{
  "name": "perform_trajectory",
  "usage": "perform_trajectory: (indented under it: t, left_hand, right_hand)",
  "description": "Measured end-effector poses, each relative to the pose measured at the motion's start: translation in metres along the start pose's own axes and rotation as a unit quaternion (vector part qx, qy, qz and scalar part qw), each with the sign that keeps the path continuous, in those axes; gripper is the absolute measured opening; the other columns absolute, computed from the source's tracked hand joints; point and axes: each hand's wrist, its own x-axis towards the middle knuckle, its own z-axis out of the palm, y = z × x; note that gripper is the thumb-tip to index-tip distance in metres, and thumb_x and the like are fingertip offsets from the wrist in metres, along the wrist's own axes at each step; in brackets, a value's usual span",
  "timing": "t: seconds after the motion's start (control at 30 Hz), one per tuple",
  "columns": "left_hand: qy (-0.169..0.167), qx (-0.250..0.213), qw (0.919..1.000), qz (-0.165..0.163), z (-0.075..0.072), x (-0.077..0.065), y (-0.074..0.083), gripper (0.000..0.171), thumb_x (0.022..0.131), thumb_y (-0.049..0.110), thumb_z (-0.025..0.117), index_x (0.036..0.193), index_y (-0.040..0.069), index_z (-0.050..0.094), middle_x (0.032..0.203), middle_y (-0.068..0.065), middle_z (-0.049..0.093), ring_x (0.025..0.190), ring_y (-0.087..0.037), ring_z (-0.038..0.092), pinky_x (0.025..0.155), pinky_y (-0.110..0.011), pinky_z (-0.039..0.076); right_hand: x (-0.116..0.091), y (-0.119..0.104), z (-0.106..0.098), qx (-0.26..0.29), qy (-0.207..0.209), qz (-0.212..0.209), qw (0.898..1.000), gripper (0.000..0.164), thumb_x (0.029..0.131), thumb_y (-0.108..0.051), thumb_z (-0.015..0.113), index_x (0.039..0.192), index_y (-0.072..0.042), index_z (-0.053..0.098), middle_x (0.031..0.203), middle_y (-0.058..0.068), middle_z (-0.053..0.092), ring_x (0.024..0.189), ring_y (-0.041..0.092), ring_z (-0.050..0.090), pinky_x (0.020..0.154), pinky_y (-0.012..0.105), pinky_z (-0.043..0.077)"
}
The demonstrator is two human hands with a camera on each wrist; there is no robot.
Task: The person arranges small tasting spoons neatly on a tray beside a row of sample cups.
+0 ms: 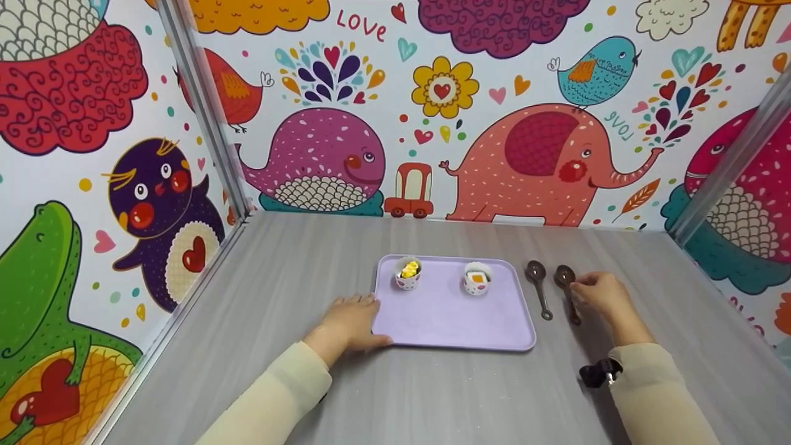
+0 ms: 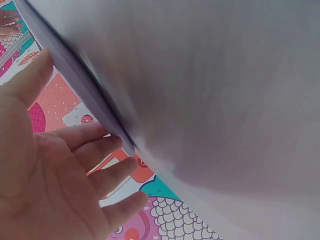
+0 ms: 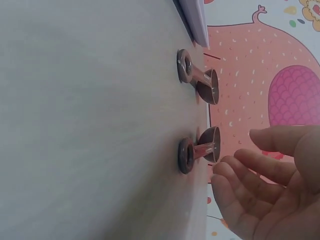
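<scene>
My left hand touches the left edge of a lilac tray, thumb at its near side; the left wrist view shows its fingers fairly straight and spread. Over the right one of two brown measuring spoons hovers my right hand, fingers loosely bent. In the right wrist view, thumb and fingers stand apart with nothing between them. The other spoon lies between tray and hand. On the tray sit a small paper cup with yellow pieces and another paper cup with a white-and-orange piece.
A grey wood-grain table carries everything. Printed panels with cartoon animals enclose its back and sides, joined by metal corner posts. A black device is strapped at the right sleeve.
</scene>
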Motion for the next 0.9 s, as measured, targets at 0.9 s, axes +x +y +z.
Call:
perform_trajectory:
  t: [0.9]
  left_hand:
    - [-0.006, 0.003, 1.0, -0.006, -0.001, -0.002, 0.002, 0.087, 0.088, 0.058, 0.067, 0.148, -0.001, 0.045, 0.154, -0.016, 0.044, 0.142, -0.038, 0.039, 0.116, -0.055, 0.028]
  right_hand:
    - [0.012, 0.009, 0.011, 0.173, -0.042, 0.11, 0.978, 0.014, 0.093, 0.002, 0.058, 0.101, 0.013, 0.054, 0.065, -0.002, 0.055, 0.051, 0.006, 0.054, 0.05, 0.021, 0.053]
